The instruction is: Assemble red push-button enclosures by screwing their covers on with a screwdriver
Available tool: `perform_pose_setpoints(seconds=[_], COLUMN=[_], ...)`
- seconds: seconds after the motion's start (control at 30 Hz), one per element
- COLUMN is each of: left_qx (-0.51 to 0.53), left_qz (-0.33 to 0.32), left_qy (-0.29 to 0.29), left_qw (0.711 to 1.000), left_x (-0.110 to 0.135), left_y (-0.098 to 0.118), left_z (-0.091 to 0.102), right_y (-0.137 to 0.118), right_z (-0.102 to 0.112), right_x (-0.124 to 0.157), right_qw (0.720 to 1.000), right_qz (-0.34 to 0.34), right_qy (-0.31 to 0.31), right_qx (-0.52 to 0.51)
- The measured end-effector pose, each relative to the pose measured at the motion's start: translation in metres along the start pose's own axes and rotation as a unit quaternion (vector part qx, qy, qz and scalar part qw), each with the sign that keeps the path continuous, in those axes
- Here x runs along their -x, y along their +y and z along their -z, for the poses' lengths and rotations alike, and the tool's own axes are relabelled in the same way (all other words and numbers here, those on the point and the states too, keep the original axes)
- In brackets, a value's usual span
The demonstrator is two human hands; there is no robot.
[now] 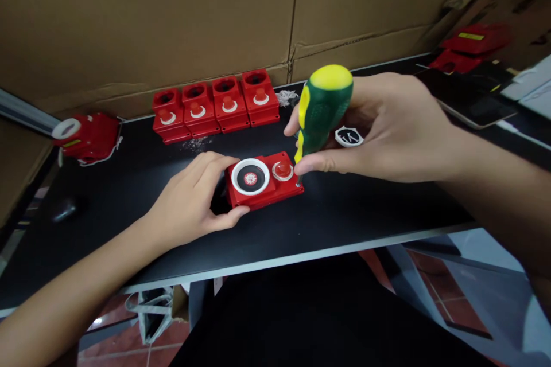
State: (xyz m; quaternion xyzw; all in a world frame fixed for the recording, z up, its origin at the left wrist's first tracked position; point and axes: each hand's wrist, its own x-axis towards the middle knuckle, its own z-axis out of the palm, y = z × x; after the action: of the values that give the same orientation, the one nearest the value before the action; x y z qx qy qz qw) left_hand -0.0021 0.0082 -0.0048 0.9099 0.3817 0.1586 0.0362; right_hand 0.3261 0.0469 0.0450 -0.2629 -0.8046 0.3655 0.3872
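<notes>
A small red box (263,182) with a white ring, a black round centre and a red button lies on the black table (344,212). My left hand (196,198) grips its left end, thumb along the near side. My right hand (387,129) is closed round a green and yellow screwdriver (322,106), held upright. The screwdriver's tip stands at the box's right near corner.
Several similar red boxes (215,106) stand in a row at the back against a cardboard wall. Another red part (88,136) lies at far left. A white hexagonal ring (348,137) lies behind my right hand. More red parts (469,46) and a dark tablet (477,106) sit far right.
</notes>
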Motion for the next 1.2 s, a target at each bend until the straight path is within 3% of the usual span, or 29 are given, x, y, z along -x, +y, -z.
perform_pose_setpoints(seconds=[0.23, 0.37, 0.5, 0.67, 0.93, 1.2], left_qx=[0.036, 0.054, 0.068, 0.06, 0.059, 0.141], left_qz=[0.014, 0.043, 0.048, 0.028, 0.046, 0.071], left_qy=[-0.007, -0.015, -0.013, -0.005, 0.021, 0.041], left_qw=[0.999, 0.997, 0.996, 0.998, 0.997, 0.987], left_x=[0.001, 0.002, 0.003, 0.004, 0.009, 0.006], left_y=[0.0, 0.001, -0.002, -0.009, -0.004, -0.004], left_z=[0.001, 0.0, -0.002, -0.009, -0.013, -0.011], right_y=[0.023, 0.03, 0.032, 0.039, 0.047, 0.025], right_z=[-0.002, 0.0, 0.0, -0.007, -0.019, -0.015], right_x=[0.004, 0.005, 0.005, 0.005, 0.007, 0.015], right_qw=[0.993, 0.989, 0.989, 0.99, 0.984, 0.978], right_qz=[0.022, 0.025, 0.054, 0.087, 0.069, -0.026], right_qy=[0.062, 0.037, 0.02, 0.056, 0.104, 0.065], right_qx=[-0.102, -0.138, -0.135, -0.094, -0.129, -0.197])
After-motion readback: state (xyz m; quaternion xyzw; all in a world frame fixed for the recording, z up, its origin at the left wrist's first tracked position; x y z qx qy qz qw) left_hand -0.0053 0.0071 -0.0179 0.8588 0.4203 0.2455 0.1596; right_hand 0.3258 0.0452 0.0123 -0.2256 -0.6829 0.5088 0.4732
